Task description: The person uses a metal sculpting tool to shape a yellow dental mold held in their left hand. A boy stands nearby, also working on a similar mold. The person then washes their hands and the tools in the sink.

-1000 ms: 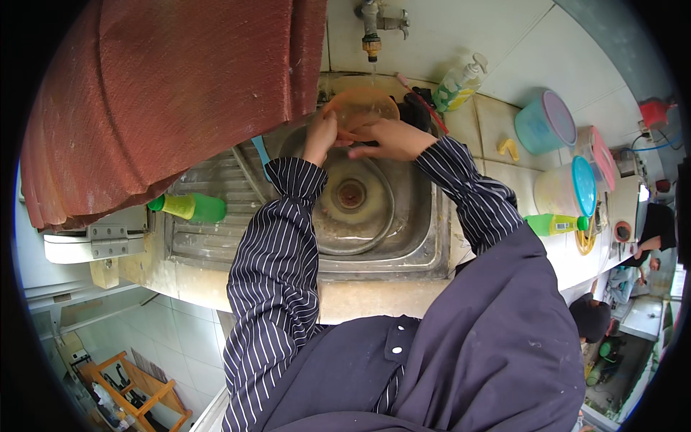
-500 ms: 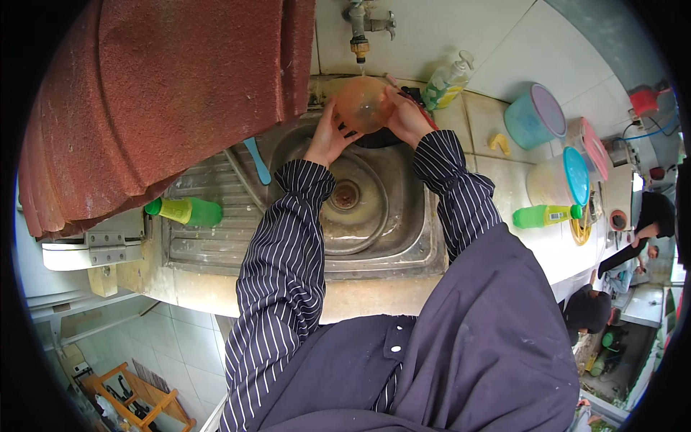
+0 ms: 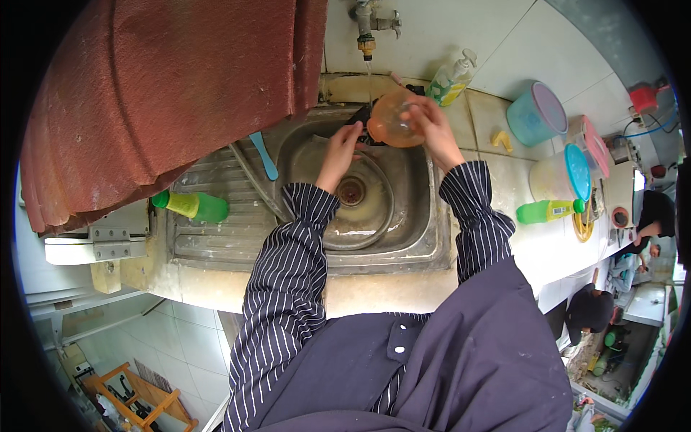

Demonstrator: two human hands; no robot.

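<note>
A translucent orange bowl (image 3: 392, 122) is tipped on its side over the back of the metal sink (image 3: 425, 209). My right hand (image 3: 434, 128) grips it from the right, thumb and fingers on its wall. My left hand (image 3: 340, 155) is just left of the bowl, holding nothing, its fingers partly bent and apart. A thin stream of water falls from the tap (image 3: 367, 47) behind the bowl. A large round pan or lid (image 3: 389, 209) seems to lie in the basin around the drain (image 3: 351, 192).
On the drainboard are a light-blue utensil (image 3: 263, 156) and a green bottle (image 3: 191, 206). A soap pump bottle (image 3: 450, 79), lidded tubs (image 3: 529, 119) and another green bottle (image 3: 548, 211) are at the right. A reddish-brown cloth-like sheet (image 3: 173, 93) covers the upper left. People (image 3: 590, 309) are far right.
The bowl has moved right and turned onto its side, away from directly under the tap. My left hand has come off it; my right hand still holds it.
</note>
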